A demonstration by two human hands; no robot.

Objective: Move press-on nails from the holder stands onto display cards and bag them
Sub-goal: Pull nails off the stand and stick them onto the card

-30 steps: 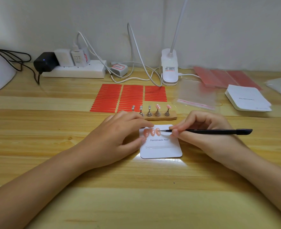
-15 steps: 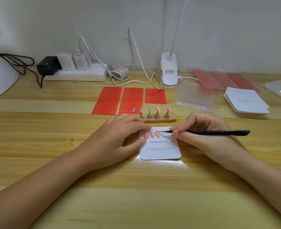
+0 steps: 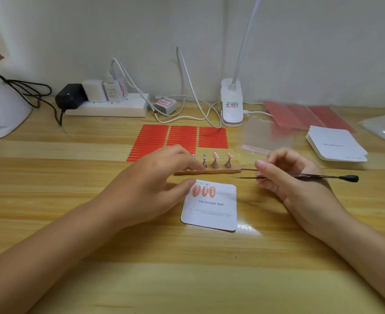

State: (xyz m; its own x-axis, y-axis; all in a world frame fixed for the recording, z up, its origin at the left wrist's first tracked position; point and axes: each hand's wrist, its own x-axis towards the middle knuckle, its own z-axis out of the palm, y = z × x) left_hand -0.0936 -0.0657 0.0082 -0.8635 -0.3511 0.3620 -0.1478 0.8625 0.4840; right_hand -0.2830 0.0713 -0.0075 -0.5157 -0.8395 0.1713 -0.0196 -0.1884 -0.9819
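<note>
Display card (image 3: pixel 218 214), white, printed "Handmade Nail", lies flat on the tabletop (image 3: pixel 187 279), centre, slightly rotated. Three pink press-on nails (image 3: pixel 204 191) sit in a row along its far-left edge, side by side.

Wooden holder base (image 3: pixel 230 170) just beyond the card carries a row of metal stands. The two rightmost stands bear pink nails (image 3: pixel 215 155); the stand (image 3: pixel 204 160) to their left is bare. Stands further left are hidden by the hand.

Left hand (image 3: pixel 155 184): fingers extended and blurred, over the left end of the holder base; thumb tip at the card's far-left corner, beside the leftmost nail. Grip relaxed, nothing visibly held.

Right hand (image 3: pixel 295 180): right of the card, clear of it. Fingers curled, pinching dark tweezers (image 3: pixel 304 175) near mid-length; tips point left toward the base's right end, handle end points right.

Far side: red adhesive strip sheets (image 3: pixel 182 137), clear bag (image 3: pixel 266 137), stack of blank cards (image 3: pixel 336 146), power strip (image 3: pixel 110 107), clip lamp (image 3: pixel 231 103).
</note>
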